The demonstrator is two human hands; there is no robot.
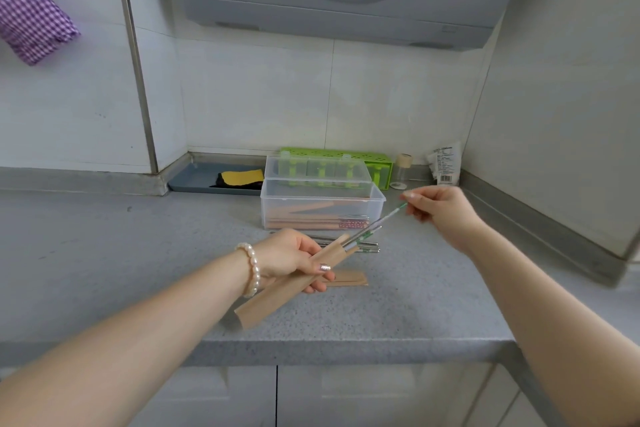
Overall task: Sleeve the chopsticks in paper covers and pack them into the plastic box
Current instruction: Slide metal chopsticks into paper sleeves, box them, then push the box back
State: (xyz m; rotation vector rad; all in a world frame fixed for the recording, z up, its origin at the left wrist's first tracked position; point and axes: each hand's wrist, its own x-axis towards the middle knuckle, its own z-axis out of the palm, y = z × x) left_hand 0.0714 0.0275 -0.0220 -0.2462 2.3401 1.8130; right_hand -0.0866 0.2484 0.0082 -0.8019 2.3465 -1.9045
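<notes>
My left hand (294,258) grips a brown paper cover (277,291) held slanted above the grey counter. A metal chopstick with a green end (379,222) pokes out of the cover's open top, and my right hand (440,210) pinches its upper tip. A second chopstick sits lower in the same cover. Behind stands the clear plastic box (377,199), lid raised, with several sleeved chopsticks (311,220) lying inside. Loose metal chopsticks (365,247) lie on the counter in front of the box. Another paper cover (348,278) lies flat under my left hand.
A green perforated holder (377,158) stands behind the box. A grey tray with a yellow-black cloth (240,177) sits at the back left. A small jar (401,170) and a white packet (445,163) stand at the back right. The counter edge (311,354) runs near me.
</notes>
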